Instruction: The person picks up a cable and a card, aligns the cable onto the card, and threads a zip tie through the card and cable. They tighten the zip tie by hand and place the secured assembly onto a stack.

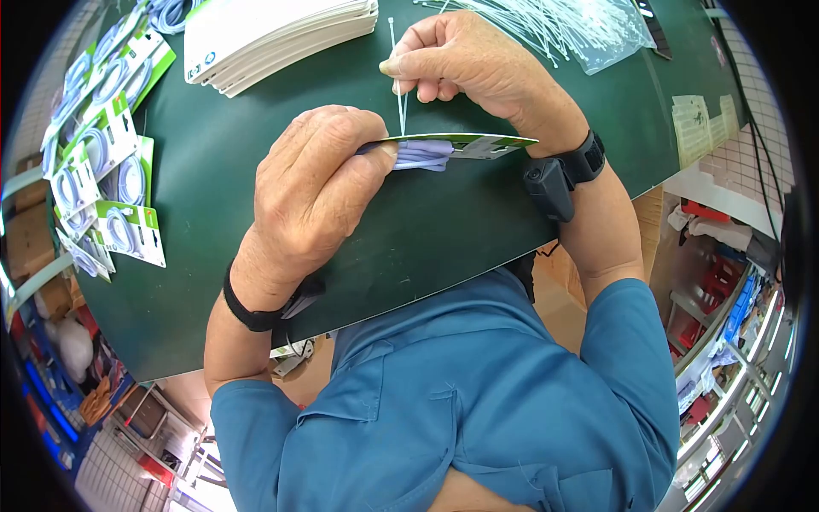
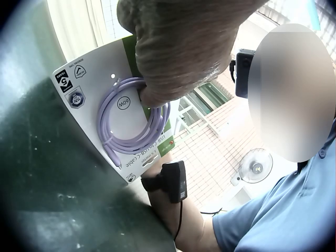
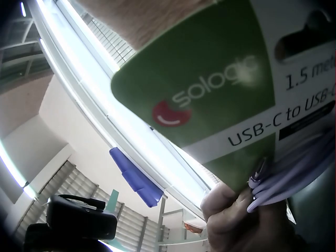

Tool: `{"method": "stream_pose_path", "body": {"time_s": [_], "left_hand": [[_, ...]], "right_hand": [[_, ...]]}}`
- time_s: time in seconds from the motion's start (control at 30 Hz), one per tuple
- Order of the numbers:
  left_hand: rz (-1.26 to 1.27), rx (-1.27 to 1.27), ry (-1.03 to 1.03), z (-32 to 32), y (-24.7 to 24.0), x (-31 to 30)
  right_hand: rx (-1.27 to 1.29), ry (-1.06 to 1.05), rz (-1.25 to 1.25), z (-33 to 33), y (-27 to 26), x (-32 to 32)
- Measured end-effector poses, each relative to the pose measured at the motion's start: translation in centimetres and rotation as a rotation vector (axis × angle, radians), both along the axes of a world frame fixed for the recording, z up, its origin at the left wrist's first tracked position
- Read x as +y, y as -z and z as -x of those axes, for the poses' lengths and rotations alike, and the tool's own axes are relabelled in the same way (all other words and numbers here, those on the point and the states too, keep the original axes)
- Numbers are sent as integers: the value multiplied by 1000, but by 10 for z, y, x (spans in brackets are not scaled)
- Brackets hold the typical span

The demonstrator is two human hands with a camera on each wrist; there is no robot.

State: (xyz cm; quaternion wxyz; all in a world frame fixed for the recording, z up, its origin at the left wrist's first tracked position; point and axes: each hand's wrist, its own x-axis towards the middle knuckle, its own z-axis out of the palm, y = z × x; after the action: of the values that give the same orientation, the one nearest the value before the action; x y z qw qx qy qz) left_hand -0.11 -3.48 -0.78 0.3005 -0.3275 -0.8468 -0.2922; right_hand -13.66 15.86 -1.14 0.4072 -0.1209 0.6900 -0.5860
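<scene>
My left hand (image 1: 311,188) grips a white and green cable card (image 2: 86,107) with a coiled lilac USB-C cable (image 2: 105,126) lying against its face. In the head view the card stands nearly edge-on above the green table, the coil toward my body. A thin white cable tie (image 1: 403,115) rises from the far side of the card, its two strands close together. Thumb and fingertips of my right hand (image 1: 482,68) pinch this tie near its upper part. Behind the card, the lower end of the tie is hidden.
A stack of white cards (image 1: 277,38) stands at the back left. Carded lilac cables (image 1: 119,226) lie heaped along the left side. Loose white cable ties (image 1: 529,26) spill from a clear bag (image 1: 618,51) at the back right. A translucent piece (image 1: 704,128) lies by the right edge.
</scene>
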Motion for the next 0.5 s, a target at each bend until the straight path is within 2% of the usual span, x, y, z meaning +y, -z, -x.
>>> {"method": "stream_pose_path", "body": {"time_s": [0.23, 0.33, 0.5], "left_hand": [[3, 4, 4, 0, 0, 0], [-1, 1, 5, 0, -1, 1], [-6, 2, 6, 0, -1, 0]], "right_hand": [[31, -45, -49, -2, 4, -2], [205, -61, 101, -4, 20, -2], [228, -59, 68, -4, 7, 3]]}}
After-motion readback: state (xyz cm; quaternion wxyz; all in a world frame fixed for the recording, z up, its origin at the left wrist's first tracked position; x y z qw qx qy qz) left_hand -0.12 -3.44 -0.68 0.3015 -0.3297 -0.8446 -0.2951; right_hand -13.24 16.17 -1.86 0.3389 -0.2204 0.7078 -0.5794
